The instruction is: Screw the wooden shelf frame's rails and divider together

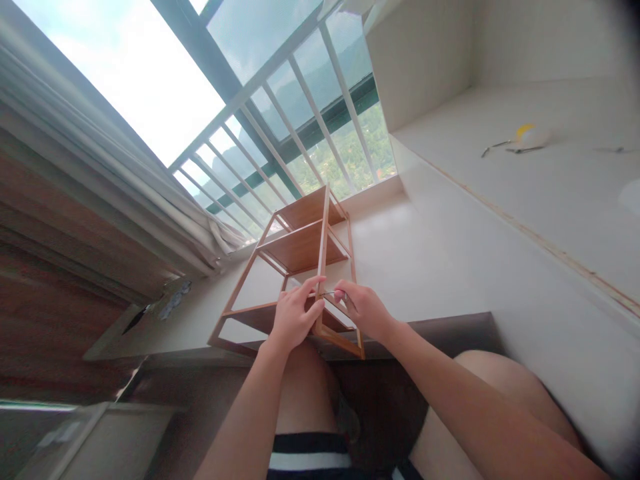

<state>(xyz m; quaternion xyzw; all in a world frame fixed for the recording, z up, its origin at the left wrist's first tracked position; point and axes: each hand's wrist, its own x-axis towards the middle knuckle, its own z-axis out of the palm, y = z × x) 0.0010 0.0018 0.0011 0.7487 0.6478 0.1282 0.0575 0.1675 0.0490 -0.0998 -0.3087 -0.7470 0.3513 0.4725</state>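
A small three-tier wooden shelf (293, 250) stands tilted in the view before my knees. My left hand (295, 312) is closed around its near upright post, thumb and fingers on either side, at about the height of the lowest board. From the right, my right hand (367, 308) pinches a thin metal Allen key (329, 293). The key's tip meets the post right beside my left fingers. Most of the key is hidden in my right fingers, and the screw or hole at its tip is too small to make out.
On the white ledge (560, 193) at right lie a yellow-and-white round item (531, 135) and thin metal pieces (525, 149). Behind the shelf are a window with a white railing (305, 87) and a curtain (100, 153) at left. A light cabinet (125, 440) stands lower left.
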